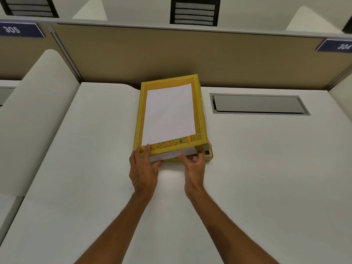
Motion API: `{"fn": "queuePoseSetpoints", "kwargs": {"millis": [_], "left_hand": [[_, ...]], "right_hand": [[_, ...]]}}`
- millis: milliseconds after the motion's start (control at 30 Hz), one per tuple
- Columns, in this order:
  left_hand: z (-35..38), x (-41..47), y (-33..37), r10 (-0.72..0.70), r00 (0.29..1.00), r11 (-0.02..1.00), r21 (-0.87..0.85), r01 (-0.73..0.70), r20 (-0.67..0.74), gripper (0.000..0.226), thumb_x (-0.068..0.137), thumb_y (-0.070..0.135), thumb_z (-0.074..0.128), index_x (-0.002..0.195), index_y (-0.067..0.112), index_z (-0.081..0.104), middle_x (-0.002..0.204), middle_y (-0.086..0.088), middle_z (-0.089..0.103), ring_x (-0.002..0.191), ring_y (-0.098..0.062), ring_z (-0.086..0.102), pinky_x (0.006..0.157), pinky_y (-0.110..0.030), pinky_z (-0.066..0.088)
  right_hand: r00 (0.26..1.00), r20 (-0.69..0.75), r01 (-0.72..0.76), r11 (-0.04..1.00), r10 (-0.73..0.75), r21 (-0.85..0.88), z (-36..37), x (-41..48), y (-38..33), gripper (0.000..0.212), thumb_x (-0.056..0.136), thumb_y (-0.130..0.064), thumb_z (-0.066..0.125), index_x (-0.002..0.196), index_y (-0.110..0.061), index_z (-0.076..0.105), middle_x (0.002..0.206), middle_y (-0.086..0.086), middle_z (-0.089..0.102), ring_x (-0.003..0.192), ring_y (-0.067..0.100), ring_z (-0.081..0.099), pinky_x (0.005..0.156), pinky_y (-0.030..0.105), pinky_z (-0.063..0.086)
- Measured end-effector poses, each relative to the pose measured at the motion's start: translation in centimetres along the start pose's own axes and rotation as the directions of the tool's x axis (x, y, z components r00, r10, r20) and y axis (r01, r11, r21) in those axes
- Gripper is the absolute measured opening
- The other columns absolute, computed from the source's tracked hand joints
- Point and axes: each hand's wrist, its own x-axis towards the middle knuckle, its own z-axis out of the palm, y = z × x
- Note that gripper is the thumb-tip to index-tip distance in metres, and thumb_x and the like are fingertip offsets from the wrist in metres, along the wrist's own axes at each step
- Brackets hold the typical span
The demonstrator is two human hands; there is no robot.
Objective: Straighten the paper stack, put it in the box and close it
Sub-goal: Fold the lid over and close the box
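I work at a white desk (95,168) with a beige partition (171,60) behind it and a grey cable hatch (259,103) set in the top on the right. In the middle stands the yellow box (208,158), and its lid (200,115) is raised at the near side, tilted over the base. A white sheet (169,115) lies flat on top of the lid. Under the raised edge I can see the paper stack (171,154), already inside the box, with its near edge white and slightly forward of the lid.

My left hand (142,168) holds the near left corner of the lid, thumb on top and fingers narrow around the edge. My right hand (194,164) is curled at the near edge of the stack; its fingers are bent and close together, but I cannot tell if they pinch the paper or only push it.

I judge the step to be seating the stack and lowering the lid. To do it well, I would push the paper fully back until no edge shows, take the right fingers out first, then lower the lid evenly so that both near corners meet the base.
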Motion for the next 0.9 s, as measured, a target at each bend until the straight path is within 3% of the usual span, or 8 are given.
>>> {"fn": "queuePoseSetpoints", "kwargs": {"millis": [100, 233, 400, 467, 633, 733, 800, 900], "left_hand": [[0.3, -0.5, 0.1, 0.039, 0.999, 0.999, 0.012, -0.039, 0.009, 0.075, 0.084, 0.043, 0.072, 0.149, 0.021, 0.042, 0.152, -0.015, 0.039, 0.141, -0.035, 0.035, 0.089, -0.057, 0.053], [0.7, -0.9, 0.1, 0.065, 0.998, 0.998, 0.005, -0.066, 0.015, 0.069, 0.089, 0.043, 0.066, 0.150, 0.023, 0.040, 0.157, -0.016, 0.035, 0.146, -0.037, 0.027, 0.100, -0.060, 0.047], [0.5, -1.0, 0.0, 0.098, 0.995, 0.995, 0.028, -0.099, 0.033, 0.065, 0.093, 0.039, 0.063, 0.151, 0.024, 0.038, 0.159, -0.015, 0.032, 0.148, -0.036, 0.024, 0.102, -0.058, 0.046], [0.5, -1.1, 0.0, 0.117, 0.993, 0.992, 0.033, -0.118, 0.032, 0.062, 0.094, 0.037, 0.062, 0.151, 0.023, 0.039, 0.159, -0.015, 0.033, 0.148, -0.036, 0.025, 0.104, -0.057, 0.044], [0.6, -1.0, 0.0, 0.144, 0.989, 0.988, 0.051, -0.146, 0.044, 0.060, 0.094, 0.032, 0.061, 0.149, 0.019, 0.041, 0.158, -0.016, 0.034, 0.148, -0.037, 0.025, 0.113, -0.056, 0.034], [0.8, -1.0, -0.1, 0.157, 0.985, 0.983, 0.084, -0.163, 0.073, 0.060, 0.096, 0.034, 0.057, 0.151, 0.020, 0.038, 0.160, -0.015, 0.029, 0.150, -0.036, 0.020, 0.117, -0.054, 0.029], [0.9, -1.0, -0.2, 0.158, 0.984, 0.982, 0.091, -0.165, 0.077, 0.060, 0.096, 0.035, 0.057, 0.151, 0.019, 0.039, 0.160, -0.015, 0.028, 0.150, -0.036, 0.019, 0.116, -0.054, 0.029], [1.0, -0.9, -0.2, 0.159, 0.983, 0.980, 0.104, -0.169, 0.093, 0.061, 0.096, 0.035, 0.056, 0.151, 0.019, 0.037, 0.161, -0.016, 0.027, 0.150, -0.037, 0.018, 0.116, -0.055, 0.028]], "right_hand": [[0.992, -0.128, -0.015, 0.999, 0.021, 0.042, -1.2, 0.8, -0.2, 0.040, 0.085, -0.008, 0.077, 0.117, -0.013, 0.052, 0.081, -0.001, 0.065, 0.076, 0.010, 0.064, 0.093, 0.051, 0.055], [0.952, -0.303, -0.021, 0.998, 0.036, 0.054, -2.3, 1.4, -0.9, 0.038, 0.086, -0.022, 0.078, 0.115, -0.016, 0.055, 0.100, 0.007, 0.070, 0.088, 0.016, 0.069, 0.078, 0.038, 0.061], [0.892, -0.425, -0.137, 0.988, 0.155, 0.072, -3.5, 3.3, -2.0, 0.047, 0.079, -0.045, 0.081, 0.113, -0.022, 0.058, 0.093, 0.006, 0.073, 0.079, 0.021, 0.071, 0.068, 0.036, 0.059], [0.884, -0.441, -0.159, 0.987, 0.154, 0.027, -3.7, 4.0, -2.4, 0.037, 0.078, -0.044, 0.082, 0.104, -0.022, 0.065, 0.093, 0.008, 0.074, 0.080, 0.024, 0.073, 0.064, 0.036, 0.059], [0.863, -0.501, -0.162, 0.974, 0.063, -0.156, -4.3, 4.8, -2.5, 0.017, 0.081, -0.030, 0.080, 0.081, -0.017, 0.070, 0.086, 0.008, 0.071, 0.081, 0.030, 0.069, 0.076, 0.051, 0.061], [0.866, -0.500, -0.124, 0.960, -0.019, -0.251, -4.8, 4.7, -2.1, 0.031, 0.085, -0.022, 0.076, 0.057, -0.024, 0.062, 0.067, 0.005, 0.069, 0.070, 0.033, 0.067, 0.072, 0.052, 0.061], [0.869, -0.494, -0.126, 0.947, -0.039, -0.297, -5.2, 4.9, -1.9, 0.036, 0.087, -0.020, 0.075, 0.054, -0.026, 0.061, 0.059, -0.002, 0.065, 0.070, 0.035, 0.070, 0.072, 0.050, 0.062], [0.889, -0.452, -0.109, 0.921, -0.078, -0.373, -5.7, 5.4, -1.4, 0.022, 0.089, -0.020, 0.075, 0.070, -0.008, 0.073, 0.057, -0.008, 0.060, 0.073, 0.035, 0.071, 0.072, 0.045, 0.063]]}}
